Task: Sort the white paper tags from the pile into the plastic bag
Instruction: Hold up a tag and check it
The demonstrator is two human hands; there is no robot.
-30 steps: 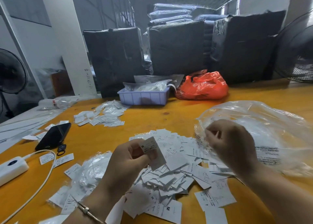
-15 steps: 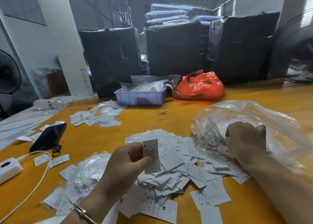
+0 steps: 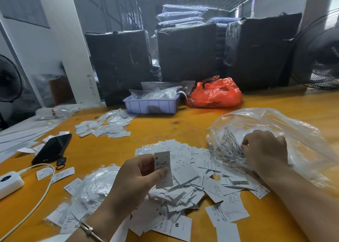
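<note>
Paper tag (image 3: 162, 165) pinched in left fingers (image 3: 161, 174); right fingers (image 3: 244, 146) seemingly gripping plastic bag (image 3: 286, 131); phone (image 3: 52, 148) beside.

Orange wooden tabletop (image 3: 183, 126); white pillar (image 3: 60, 40); black wrapped bales (image 3: 185, 53) behind; fans (image 3: 319, 54) at both edges; daylit window (image 3: 244, 9).

We've got a warm orange-yellow table (image 3: 183, 124) with a brown knot mark in it. The tags in the pile (image 3: 185, 179) are white with small black print, and the held tag (image 3: 162, 165) shows a black "M". The plastic bag (image 3: 286, 131) is clear with black lettering. Further back there's a pale lavender tray (image 3: 151, 105), a bright orange-red bag (image 3: 216, 93) and black wrapped bundles (image 3: 185, 51). The phone (image 3: 52, 148) is glossy black, the charger block (image 3: 9, 184) white with a dark blue spot, its cable (image 3: 42, 194) white, the bracelet (image 3: 89, 229) silver.
</note>
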